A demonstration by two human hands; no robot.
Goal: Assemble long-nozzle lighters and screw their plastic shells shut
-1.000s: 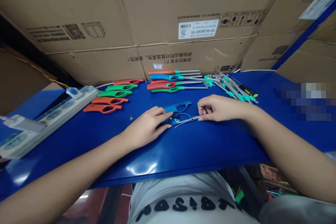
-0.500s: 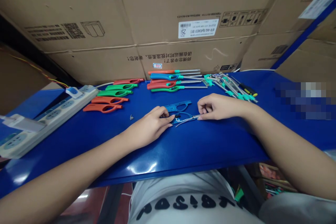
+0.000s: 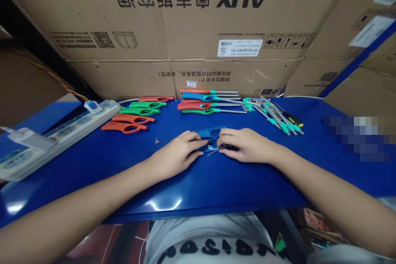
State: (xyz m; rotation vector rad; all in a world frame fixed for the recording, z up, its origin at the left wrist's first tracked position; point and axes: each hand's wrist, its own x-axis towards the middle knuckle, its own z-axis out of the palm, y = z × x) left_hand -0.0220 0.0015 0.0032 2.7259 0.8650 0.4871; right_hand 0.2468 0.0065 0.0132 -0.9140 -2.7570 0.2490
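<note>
A blue handle half with wires [image 3: 211, 147] lies between my hands, close to the table surface. My left hand [image 3: 177, 152] pinches its left end, thumb and fingers closed on it. From the other side my right hand [image 3: 244, 144] has its fingers closed on the wired piece, covering its right part. Just behind is another blue handle half [image 3: 210, 132] with an oval opening, lying flat and partly hidden by my fingers. A few small screws [image 3: 157, 141] rest to the left of my left hand.
Orange handles [image 3: 125, 127] and green handles [image 3: 142, 111] lie beside a white power strip [image 3: 71, 132]. Assembled lighters [image 3: 198, 106] lie at the back, metal rods with green parts [image 3: 275, 117] and a screwdriver [image 3: 292, 118] to their right. A cardboard box [image 3: 185, 41] stands behind.
My right hand has moved left along the wired piece, nearer to my left hand, and now covers more of it. The camera view has tilted slightly upward.
</note>
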